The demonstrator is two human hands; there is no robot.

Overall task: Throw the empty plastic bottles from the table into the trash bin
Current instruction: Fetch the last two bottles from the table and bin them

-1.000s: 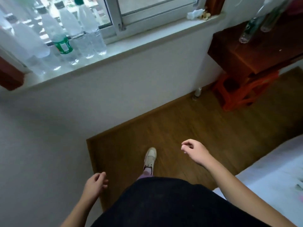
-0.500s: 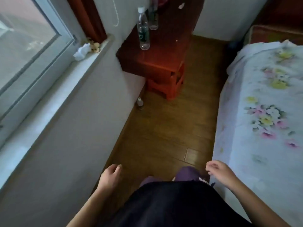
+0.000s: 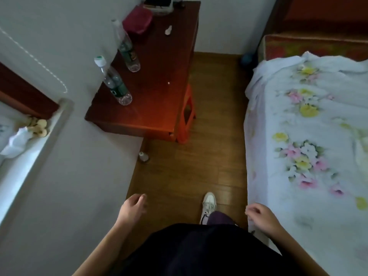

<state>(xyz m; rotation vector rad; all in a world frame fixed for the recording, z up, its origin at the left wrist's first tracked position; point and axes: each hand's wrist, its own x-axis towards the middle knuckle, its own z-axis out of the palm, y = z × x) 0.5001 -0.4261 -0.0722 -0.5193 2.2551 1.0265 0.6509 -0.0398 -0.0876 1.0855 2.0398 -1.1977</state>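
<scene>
Both hands, left hand (image 3: 133, 208) and right hand (image 3: 259, 216), hang loosely curled, holding nothing.

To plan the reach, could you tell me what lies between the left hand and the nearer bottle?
In the head view, bare wood floor and table edge separate the left hand from the nearer bottle.
</scene>
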